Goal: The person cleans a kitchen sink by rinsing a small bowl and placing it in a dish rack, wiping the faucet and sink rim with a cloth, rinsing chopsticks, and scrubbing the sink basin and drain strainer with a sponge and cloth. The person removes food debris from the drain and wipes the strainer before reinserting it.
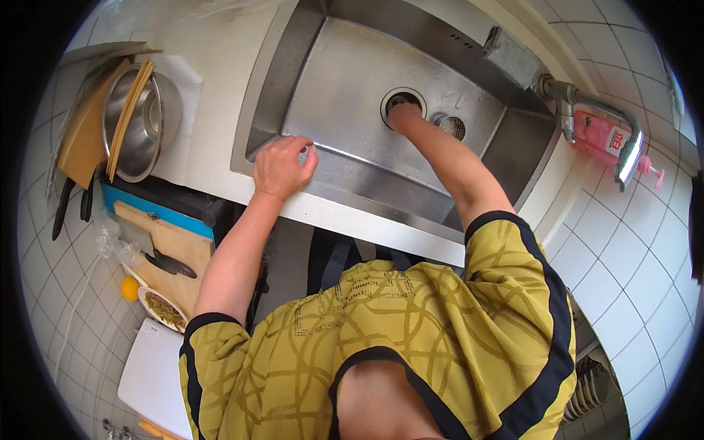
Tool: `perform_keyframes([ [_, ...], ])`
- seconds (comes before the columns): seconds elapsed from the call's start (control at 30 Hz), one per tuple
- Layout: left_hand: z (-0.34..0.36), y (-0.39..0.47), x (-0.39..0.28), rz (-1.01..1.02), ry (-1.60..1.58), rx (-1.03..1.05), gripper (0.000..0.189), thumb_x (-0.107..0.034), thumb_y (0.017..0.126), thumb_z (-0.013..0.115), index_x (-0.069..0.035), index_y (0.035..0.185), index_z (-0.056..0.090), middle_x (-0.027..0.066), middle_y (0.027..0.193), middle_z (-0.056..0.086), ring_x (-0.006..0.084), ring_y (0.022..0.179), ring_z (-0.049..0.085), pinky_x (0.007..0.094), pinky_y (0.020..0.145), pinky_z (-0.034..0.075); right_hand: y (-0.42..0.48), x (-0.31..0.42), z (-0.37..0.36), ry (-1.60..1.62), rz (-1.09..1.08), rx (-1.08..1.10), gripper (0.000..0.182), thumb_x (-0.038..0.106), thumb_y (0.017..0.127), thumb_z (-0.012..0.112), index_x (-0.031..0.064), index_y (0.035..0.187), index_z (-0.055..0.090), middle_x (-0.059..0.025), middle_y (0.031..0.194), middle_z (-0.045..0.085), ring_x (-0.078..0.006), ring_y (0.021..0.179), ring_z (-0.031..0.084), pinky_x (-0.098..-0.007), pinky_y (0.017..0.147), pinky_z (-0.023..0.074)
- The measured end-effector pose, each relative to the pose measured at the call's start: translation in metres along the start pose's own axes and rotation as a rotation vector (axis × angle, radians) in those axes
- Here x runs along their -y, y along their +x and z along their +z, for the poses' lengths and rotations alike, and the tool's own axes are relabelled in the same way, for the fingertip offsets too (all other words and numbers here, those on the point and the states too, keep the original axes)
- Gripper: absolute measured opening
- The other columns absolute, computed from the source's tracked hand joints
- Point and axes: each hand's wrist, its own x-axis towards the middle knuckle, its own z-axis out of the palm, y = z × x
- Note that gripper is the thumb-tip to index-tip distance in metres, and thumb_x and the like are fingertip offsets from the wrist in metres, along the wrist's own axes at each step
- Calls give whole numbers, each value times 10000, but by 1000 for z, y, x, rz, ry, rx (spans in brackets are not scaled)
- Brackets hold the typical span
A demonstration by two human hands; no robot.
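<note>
In the head view a stainless steel sink lies before me. My right hand reaches down into its round drain opening, and the fingers are hidden inside, so I cannot see whether they hold anything. Just right of that wrist, a perforated metal strainer basket sits on the sink floor. My left hand is at the near left corner of the sink, over its front rim. Its thumb and forefinger are apart with nothing visible between them; the other fingers are curled.
A chrome faucet, a pink soap bottle and a grey cloth are at the right. On the left stand a metal bowl, chopsticks, a wooden knife block, a cutting board and a plate of food.
</note>
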Motion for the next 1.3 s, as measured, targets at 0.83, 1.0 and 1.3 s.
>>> perform_keyframes([
  [0.83, 1, -4, -1, -7, 11, -18, 84, -174, 726, 595, -100, 726, 635, 44, 687, 622, 266, 619, 592, 356, 572, 477, -24, -5, -8, -111, -158, 57, 230, 129, 735, 551, 51, 914, 673, -111, 1044, 632, -274, 1010, 568, -371, 777, 453],
  [1.0, 3, 2, -3, -20, -2, 1, 85, -174, 727, 594, -101, 727, 637, 44, 692, 625, 269, 620, 592, 361, 573, 478, -19, -27, 4, 802, 36, -198, 330, 25, 709, 485, 31, 1003, 635, -148, 1018, 638, -299, 977, 587, -361, 819, 446],
  [1.3, 2, 0, -4, -22, -1, -11, 89, -179, 731, 595, -101, 726, 636, 44, 691, 625, 277, 620, 594, 368, 560, 479, -62, -26, 12, 903, -221, -524, 535, -32, 693, 411, 90, 1200, 531, -189, 1132, 573, -335, 1038, 546, -348, 899, 423],
])
